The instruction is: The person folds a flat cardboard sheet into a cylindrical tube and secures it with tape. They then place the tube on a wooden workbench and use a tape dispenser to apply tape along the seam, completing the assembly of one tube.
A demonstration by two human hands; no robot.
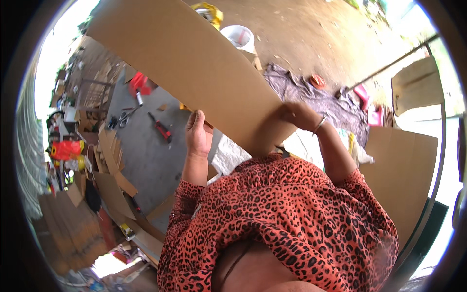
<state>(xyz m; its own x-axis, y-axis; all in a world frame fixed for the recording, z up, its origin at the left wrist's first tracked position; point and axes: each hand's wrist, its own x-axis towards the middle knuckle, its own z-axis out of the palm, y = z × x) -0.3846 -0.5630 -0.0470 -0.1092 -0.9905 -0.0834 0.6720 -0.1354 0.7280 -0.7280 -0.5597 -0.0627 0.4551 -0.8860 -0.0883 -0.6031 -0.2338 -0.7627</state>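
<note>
A long brown cardboard sheet (194,63) is held up in front of me, reaching from near my chest to the far left. At its left edge is my left hand (198,136), with the thumb up along the edge and the fingers passing out of sight beneath. My right hand (299,116) is bent over the right edge close to the near end; its fingertips are partly hidden. Below the sheet, to the left, a grey tabletop (146,146) carries a red-and-black tool (160,128), scissors (127,117), a marker (139,99) and a crumpled red item (139,82).
A white bucket (238,36) stands beyond the sheet on brown ground. A dark patterned cloth (335,107) lies to its right. Another cardboard panel (401,170) leans at the right near a metal frame. Cardboard pieces (114,155) and mixed clutter crowd the left side.
</note>
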